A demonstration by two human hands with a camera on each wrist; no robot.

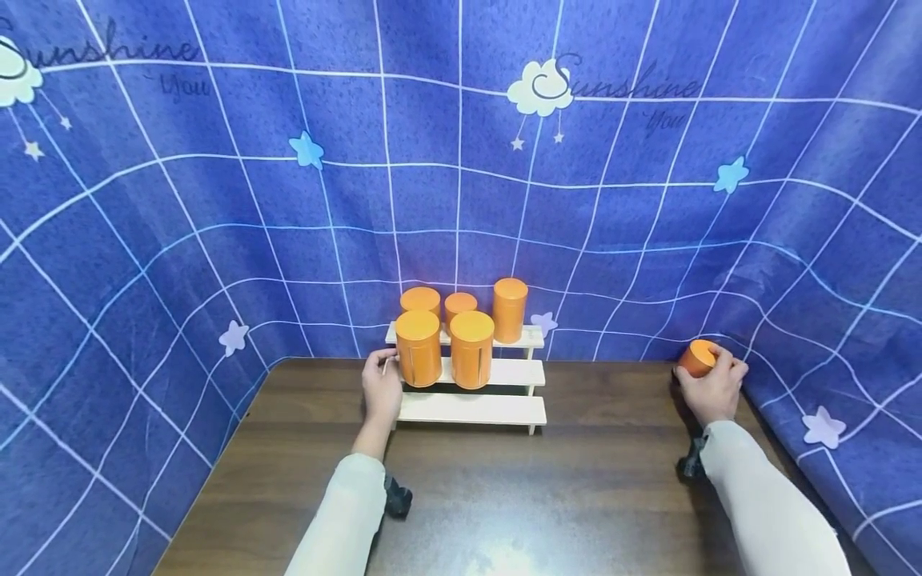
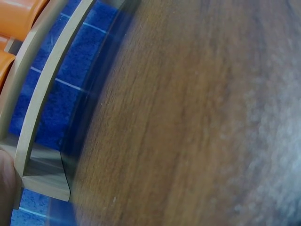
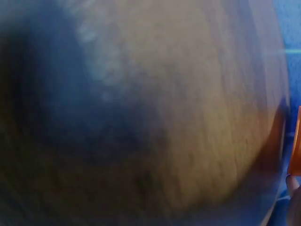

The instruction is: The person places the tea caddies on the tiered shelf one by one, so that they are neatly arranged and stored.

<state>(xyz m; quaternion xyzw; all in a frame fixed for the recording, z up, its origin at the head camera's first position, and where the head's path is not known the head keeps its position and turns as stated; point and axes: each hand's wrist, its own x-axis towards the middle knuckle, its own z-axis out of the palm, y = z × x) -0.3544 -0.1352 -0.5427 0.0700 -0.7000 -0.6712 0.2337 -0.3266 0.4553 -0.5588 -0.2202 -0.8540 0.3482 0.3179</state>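
A pale wooden three-step display stand [image 1: 471, 410] is on the table, its left end held by my left hand [image 1: 382, 388]. In the left wrist view, a fingertip [image 2: 6, 181] lies against the end of the stand [image 2: 47, 174]. Two large orange canisters, one on the left [image 1: 418, 352] and one beside it [image 1: 471, 352], stand on the middle step. Behind them on the top step are a wide canister [image 1: 421, 299], a small one [image 1: 460, 304] and a tall slim one [image 1: 510, 312]. Far to the right, my right hand [image 1: 713, 388] grips a short orange canister [image 1: 697, 358] near the table's back edge.
A blue curtain [image 1: 461, 200] with white grid lines and stars hangs behind the dark wood table [image 1: 562, 496] and along both sides. It comes down close behind the stand and beside the right hand. Dark wrist devices are strapped below both hands.
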